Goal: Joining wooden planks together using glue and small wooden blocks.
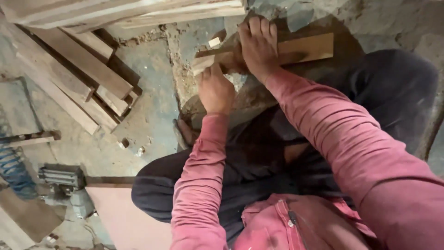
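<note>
A short wooden board [305, 48] lies across a rough stone block [249, 99] in front of my knees. My right hand [257, 46] presses flat on top of the board near its middle, fingers spread forward. My left hand [215, 89] is curled at the board's near left end; what it grips is hidden under the fingers. A small wood offcut [214, 42] sits just beyond the board. Both arms wear pink sleeves, and I squat in dark trousers.
Several long planks [78, 69] lie stacked on the dusty concrete floor at left, and more boards [129, 11] run along the top. A grey power tool [62, 183] with a blue hose [14, 169] sits at lower left. A pinkish panel [125, 217] lies by my knee.
</note>
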